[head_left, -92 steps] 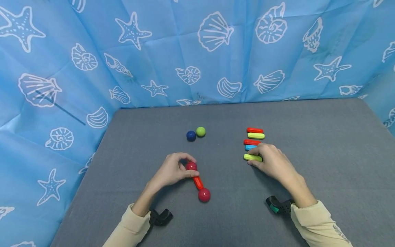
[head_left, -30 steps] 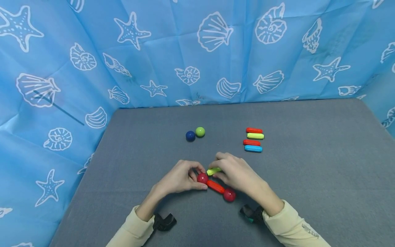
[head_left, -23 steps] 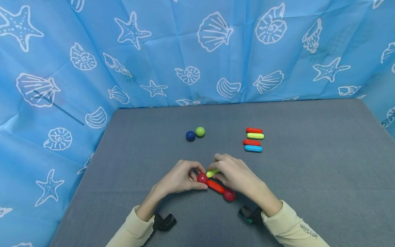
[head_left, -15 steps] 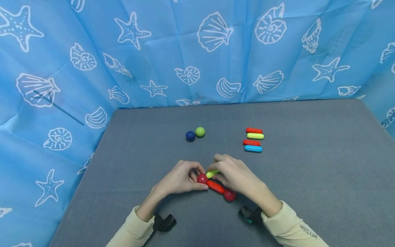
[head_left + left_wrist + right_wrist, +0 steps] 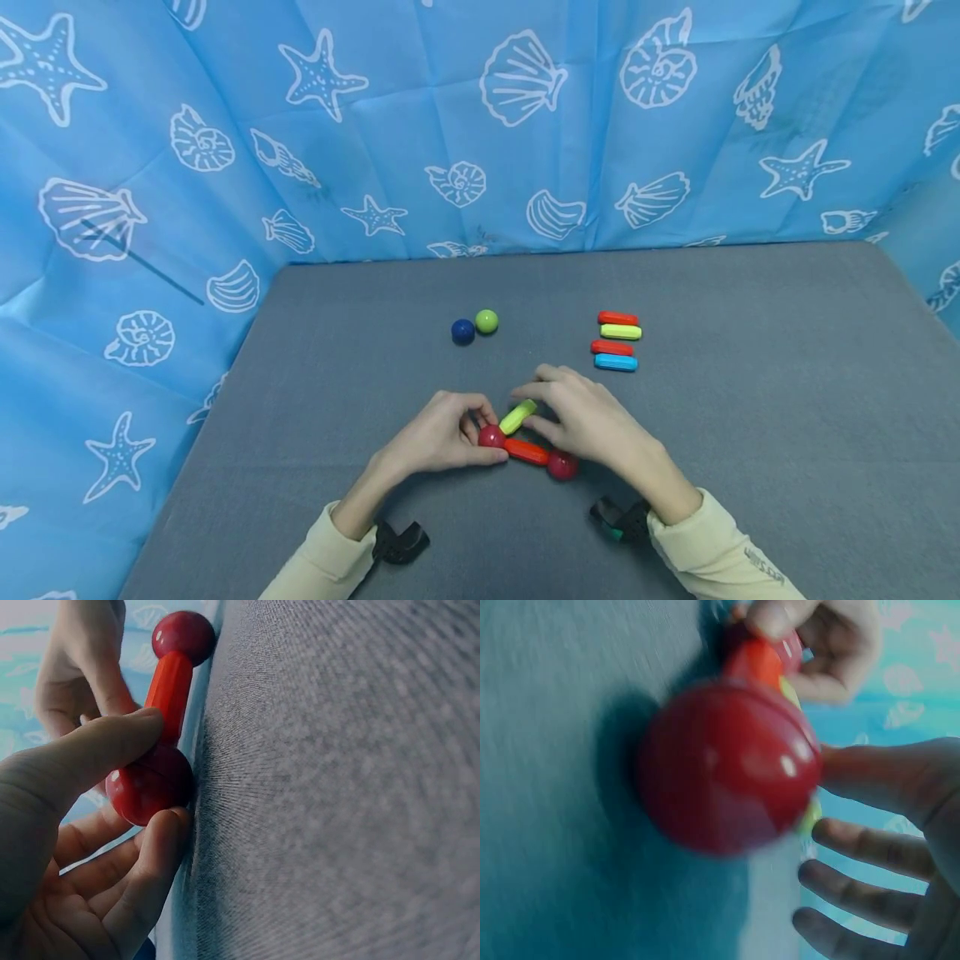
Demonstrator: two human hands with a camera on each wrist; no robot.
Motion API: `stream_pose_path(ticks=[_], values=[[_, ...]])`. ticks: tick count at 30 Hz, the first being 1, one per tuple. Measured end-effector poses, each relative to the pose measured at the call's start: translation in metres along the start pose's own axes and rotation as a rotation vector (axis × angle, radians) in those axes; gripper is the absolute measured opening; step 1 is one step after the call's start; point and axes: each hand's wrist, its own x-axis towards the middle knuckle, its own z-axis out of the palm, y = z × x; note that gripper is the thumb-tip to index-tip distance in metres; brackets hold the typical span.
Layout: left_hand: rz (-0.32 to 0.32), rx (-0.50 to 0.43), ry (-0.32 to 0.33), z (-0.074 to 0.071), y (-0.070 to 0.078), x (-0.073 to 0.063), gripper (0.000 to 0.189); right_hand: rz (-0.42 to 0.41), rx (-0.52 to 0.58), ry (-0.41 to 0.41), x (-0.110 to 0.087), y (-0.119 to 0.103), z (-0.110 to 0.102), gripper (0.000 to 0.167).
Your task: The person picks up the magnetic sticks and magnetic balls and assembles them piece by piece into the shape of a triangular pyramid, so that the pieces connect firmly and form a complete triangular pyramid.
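Note:
My left hand (image 5: 435, 433) pinches a glossy red ball (image 5: 491, 437) between thumb and fingers, low over the grey table. From that ball a red rod (image 5: 527, 452) leads to a second red ball (image 5: 562, 465). A yellow-green rod (image 5: 517, 417) also meets the held ball and points away at an angle. My right hand (image 5: 588, 417) is beside this rod's far end, fingers spread and parted around it. In the right wrist view, the second red ball (image 5: 727, 769) hides most of the yellow-green rod.
Behind the hands sit a dark blue ball (image 5: 462, 332) and a green ball (image 5: 487, 322). To the right lie two red rods (image 5: 618, 318), a yellow-green rod (image 5: 621, 332) and a blue rod (image 5: 616, 362). A blue shell-print curtain (image 5: 420, 125) borders the grey table (image 5: 750, 350).
My right hand brought the yellow-green rod from the row to the held red ball, then spread its fingers and drew back slightly. My left hand moved right and turned the red piece.

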Motion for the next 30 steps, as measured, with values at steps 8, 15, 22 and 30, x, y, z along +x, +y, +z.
stream_pose_path(ticks=[8, 15, 22, 30], values=[[-0.040, 0.006, -0.004, 0.000, -0.001, 0.000, 0.026, 0.163, -0.138, 0.202, -0.006, 0.034, -0.014, 0.040], [-0.020, 0.005, 0.012, 0.001, -0.001, 0.000, 0.027, 0.245, -0.156, 0.276, -0.016, 0.049, -0.019, 0.033], [0.000, -0.006, 0.016, 0.002, -0.002, 0.000, 0.027, 0.281, -0.147, 0.236, -0.018, 0.052, -0.019, 0.032], [0.001, -0.007, 0.020, 0.001, -0.002, 0.001, 0.028, 0.369, -0.063, 0.164, -0.020, 0.057, -0.022, 0.029]])
